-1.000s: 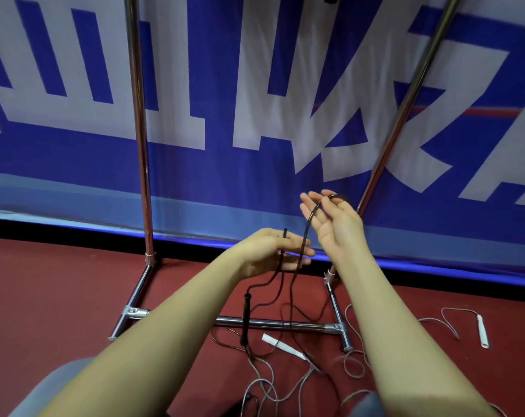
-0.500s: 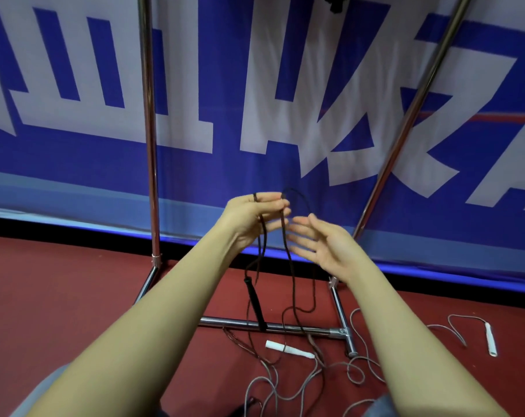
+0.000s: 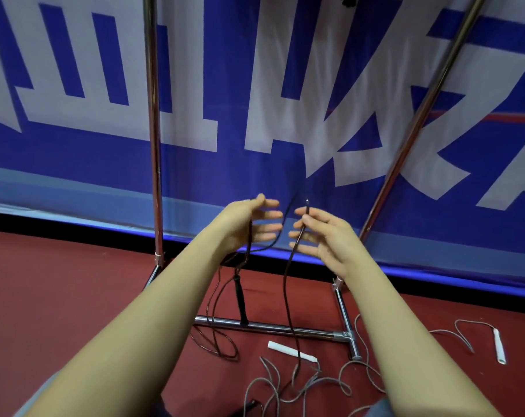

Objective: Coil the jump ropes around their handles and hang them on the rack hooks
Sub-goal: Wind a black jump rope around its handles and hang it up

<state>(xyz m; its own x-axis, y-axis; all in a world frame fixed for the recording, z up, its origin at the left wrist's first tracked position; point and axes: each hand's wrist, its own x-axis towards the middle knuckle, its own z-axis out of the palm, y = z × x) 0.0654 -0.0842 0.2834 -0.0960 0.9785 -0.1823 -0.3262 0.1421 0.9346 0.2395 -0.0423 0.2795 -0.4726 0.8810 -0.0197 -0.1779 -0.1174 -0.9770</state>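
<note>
Mid-frame, both hands face each other in front of the banner (image 3: 75, 152). The left hand (image 3: 249, 224) has its fingers straight and spread, the black rope (image 3: 288, 296) draped over its palm. The right hand (image 3: 321, 233) pinches the same rope between thumb and forefinger, other fingers loosely apart. The rope's black handle (image 3: 241, 299) dangles below – just above the rack (image 3: 273, 326) base bar. At the lower right, a grey rope (image 3: 303, 383) with 2 white handles lies tangled on the red floor (image 3: 59, 290).
</note>
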